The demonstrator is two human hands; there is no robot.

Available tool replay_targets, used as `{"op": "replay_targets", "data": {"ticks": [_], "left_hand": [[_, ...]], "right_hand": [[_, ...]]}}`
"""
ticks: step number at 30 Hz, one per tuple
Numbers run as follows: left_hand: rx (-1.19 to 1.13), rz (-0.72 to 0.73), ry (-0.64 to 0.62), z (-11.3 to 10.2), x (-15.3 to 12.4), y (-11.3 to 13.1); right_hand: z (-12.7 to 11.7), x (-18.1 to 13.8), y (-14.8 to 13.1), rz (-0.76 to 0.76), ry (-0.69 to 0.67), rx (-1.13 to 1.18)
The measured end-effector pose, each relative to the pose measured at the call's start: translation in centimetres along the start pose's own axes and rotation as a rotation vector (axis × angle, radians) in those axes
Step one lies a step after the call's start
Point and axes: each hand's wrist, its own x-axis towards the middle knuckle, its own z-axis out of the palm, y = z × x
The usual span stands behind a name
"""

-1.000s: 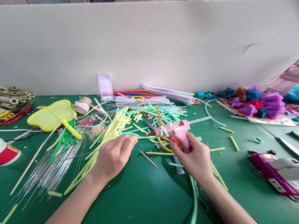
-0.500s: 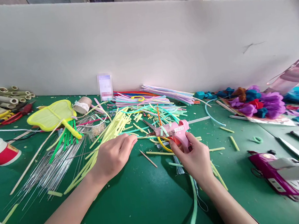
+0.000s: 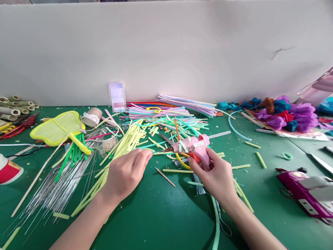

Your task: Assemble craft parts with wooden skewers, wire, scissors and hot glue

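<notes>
My right hand (image 3: pixel 215 171) is closed around the handle of a pink hot glue gun (image 3: pixel 201 147), its fingers at the orange-red trigger. A translucent glue stick (image 3: pixel 220 134) sticks out of the gun's back. The nozzle points left at my left hand (image 3: pixel 129 171), whose fingers are pinched together. From that pinch a thin metal wire (image 3: pixel 93 172) runs out to the left, and a fine tip (image 3: pixel 157 153) shows on the right, close to the nozzle. Scissors (image 3: pixel 167 139) lie open just behind the nozzle. What sits inside the pinch is hidden.
Cut yellow chenille stems (image 3: pixel 129 138) and a bundle of metal wires (image 3: pixel 56 193) lie left of centre. A yellow butterfly-shaped piece (image 3: pixel 57 128), a paper cup (image 3: pixel 1 168), a purple power strip (image 3: pixel 309 194) and purple flowers (image 3: pixel 302 115) stand around. A white partition (image 3: pixel 160 51) closes the back.
The glue stick's rear end is slightly nearer the gun. My left hand and the glue gun have shifted only a hair leftward; both grips are the same.
</notes>
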Motion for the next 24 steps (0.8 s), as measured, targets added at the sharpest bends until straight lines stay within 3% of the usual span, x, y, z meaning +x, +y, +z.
{"op": "replay_targets", "data": {"ticks": [24], "left_hand": [[0.021, 0.015, 0.002, 0.04, 0.04, 0.04]], "right_hand": [[-0.05, 0.0, -0.02, -0.003, 0.025, -0.041]]}}
